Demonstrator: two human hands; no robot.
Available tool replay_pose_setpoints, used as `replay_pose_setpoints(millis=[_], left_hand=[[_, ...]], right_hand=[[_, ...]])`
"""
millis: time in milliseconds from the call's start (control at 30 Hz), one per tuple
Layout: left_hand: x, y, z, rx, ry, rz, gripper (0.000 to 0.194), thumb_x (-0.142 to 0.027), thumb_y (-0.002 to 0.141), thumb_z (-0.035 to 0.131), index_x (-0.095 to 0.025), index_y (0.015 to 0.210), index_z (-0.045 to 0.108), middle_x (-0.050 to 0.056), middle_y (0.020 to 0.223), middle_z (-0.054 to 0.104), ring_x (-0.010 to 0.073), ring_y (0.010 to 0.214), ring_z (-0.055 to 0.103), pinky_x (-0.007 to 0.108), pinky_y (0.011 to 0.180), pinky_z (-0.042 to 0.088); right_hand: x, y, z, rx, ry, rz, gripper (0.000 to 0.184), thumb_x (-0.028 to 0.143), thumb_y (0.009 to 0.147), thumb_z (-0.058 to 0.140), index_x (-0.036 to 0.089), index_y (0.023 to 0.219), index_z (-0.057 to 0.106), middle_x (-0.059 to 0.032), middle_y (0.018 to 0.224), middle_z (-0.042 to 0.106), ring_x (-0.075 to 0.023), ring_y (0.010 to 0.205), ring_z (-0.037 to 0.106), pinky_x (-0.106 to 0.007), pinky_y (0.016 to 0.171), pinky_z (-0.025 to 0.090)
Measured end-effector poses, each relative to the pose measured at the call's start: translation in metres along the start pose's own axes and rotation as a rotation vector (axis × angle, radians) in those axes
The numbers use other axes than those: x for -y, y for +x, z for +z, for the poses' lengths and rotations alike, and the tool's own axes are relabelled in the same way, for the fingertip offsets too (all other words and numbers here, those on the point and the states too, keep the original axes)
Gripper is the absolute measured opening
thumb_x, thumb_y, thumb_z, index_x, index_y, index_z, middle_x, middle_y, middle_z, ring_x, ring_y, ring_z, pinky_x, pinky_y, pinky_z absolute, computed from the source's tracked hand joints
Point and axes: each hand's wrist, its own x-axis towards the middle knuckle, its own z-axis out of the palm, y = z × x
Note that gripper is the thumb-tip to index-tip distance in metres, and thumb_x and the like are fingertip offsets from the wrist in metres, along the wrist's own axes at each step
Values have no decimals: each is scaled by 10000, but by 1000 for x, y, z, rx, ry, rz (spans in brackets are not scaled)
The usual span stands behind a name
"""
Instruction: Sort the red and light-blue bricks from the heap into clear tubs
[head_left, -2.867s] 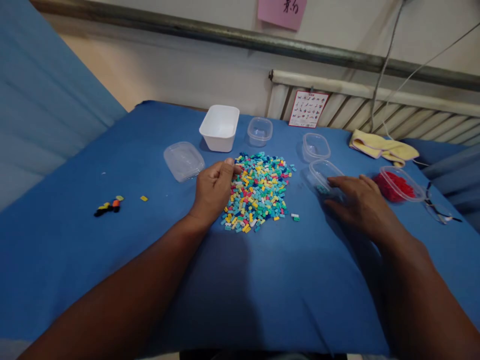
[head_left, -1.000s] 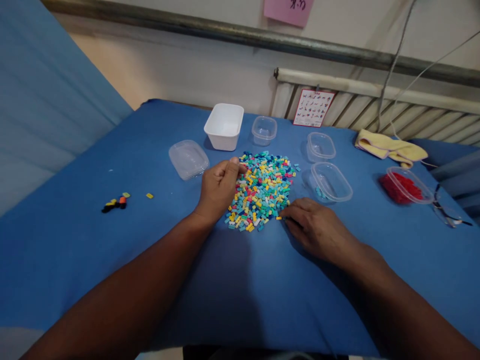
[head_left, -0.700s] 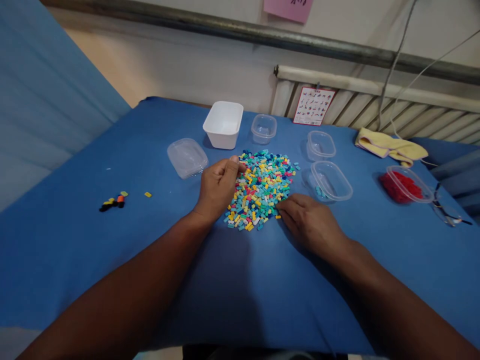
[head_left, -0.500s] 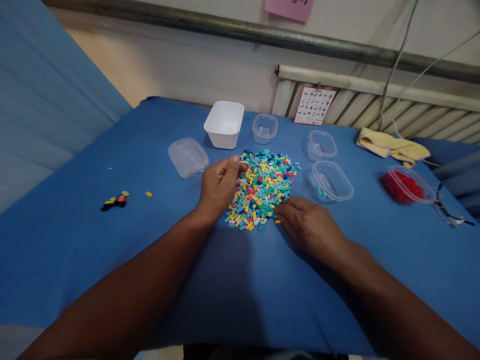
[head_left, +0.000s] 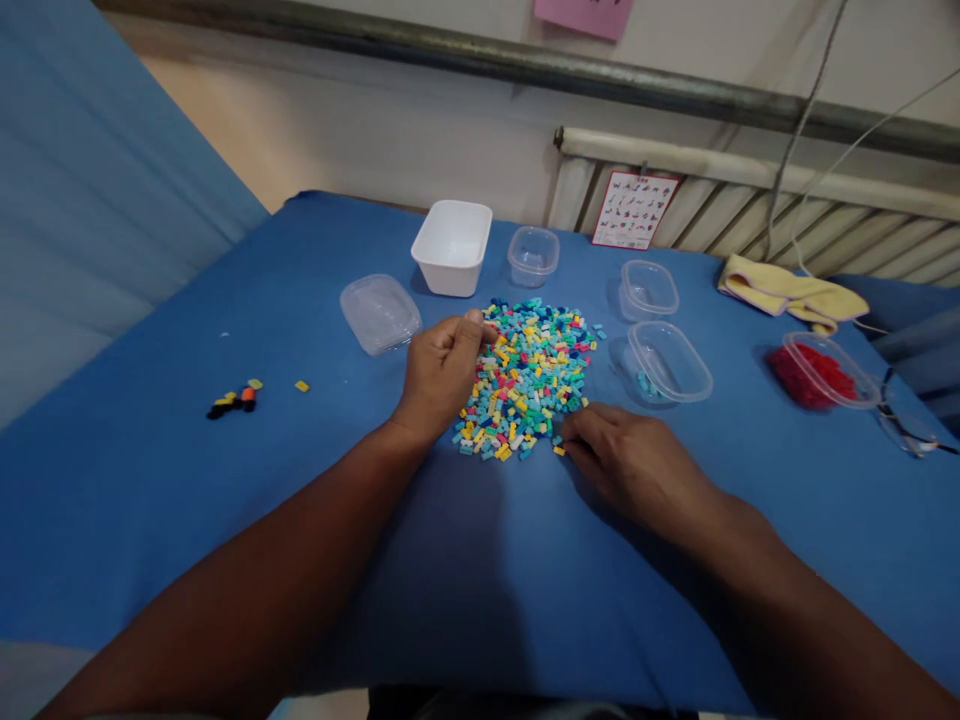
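Note:
A heap of small bricks (head_left: 529, 370) in teal, yellow, pink, blue and white lies on the blue cloth (head_left: 225, 500). My left hand (head_left: 439, 375) rests curled at the heap's left edge, fingers closed, thumb against the bricks; what it holds, if anything, is hidden. My right hand (head_left: 630, 460) lies at the heap's lower right corner, fingertips together on the bricks there. Just right of the heap stands a clear oval tub (head_left: 670, 362) with a few teal bricks in it.
Behind the heap stand a white tub (head_left: 452, 247), two small clear tubs (head_left: 533, 255) (head_left: 649, 290) and a clear lid (head_left: 379, 312). A clear tub of red bricks (head_left: 817, 370), glasses (head_left: 911, 435) and a yellow cloth (head_left: 787, 293) lie at right. A few loose dark and yellow bricks (head_left: 234, 399) lie at left.
My right hand came back from the clear oval tub to the heap's lower right corner and has shifted slightly there. My left hand has stayed at the heap's left edge.

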Motion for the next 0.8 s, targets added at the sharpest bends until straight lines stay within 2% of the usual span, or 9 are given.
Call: replay_pose_setpoints(millis=[167, 300, 367, 600, 800], left_hand=[[2, 0, 0, -4, -6, -2, 451, -499, 1099, 583, -193, 877, 831, 38, 745, 713, 177, 719, 626, 313, 666, 476], [3, 0, 1, -1, -5, 2, 466, -513, 1103, 578, -195, 862, 819, 36, 771, 730, 173, 734, 637, 316, 702, 495], [2, -1, 1, 2, -1, 6, 468, -512, 1105, 576, -194, 864, 821, 37, 786, 740, 174, 749, 648, 318, 726, 506], [-3, -1, 1, -3, 3, 0, 425, -453, 1100, 584, -193, 858, 817, 48, 835, 774, 182, 793, 681, 327, 787, 540], [-3, -1, 1, 0, 28, -6, 429, -462, 1099, 573, -201, 864, 819, 48, 788, 754, 189, 752, 664, 322, 722, 530]], right_hand=[[-1, -7, -2, -35, 4, 0, 123, 149, 1066, 562, 189, 1038, 674, -59, 957, 724, -226, 847, 700, -357, 743, 477], [-2, -7, -3, -208, 61, -29, 76, 167, 1069, 613, 186, 1095, 682, -46, 973, 731, -205, 845, 709, -339, 750, 494], [-2, -5, -2, -251, 87, -59, 78, 170, 1078, 617, 187, 1118, 683, -48, 991, 735, -201, 869, 713, -335, 773, 505], [4, 11, 3, -74, 15, -49, 173, 197, 1119, 536, 184, 1030, 684, -91, 995, 713, -214, 909, 667, -341, 817, 497], [4, 15, 4, -65, -4, -13, 157, 186, 1097, 539, 186, 1053, 690, -96, 1013, 723, -223, 933, 663, -346, 824, 475]])
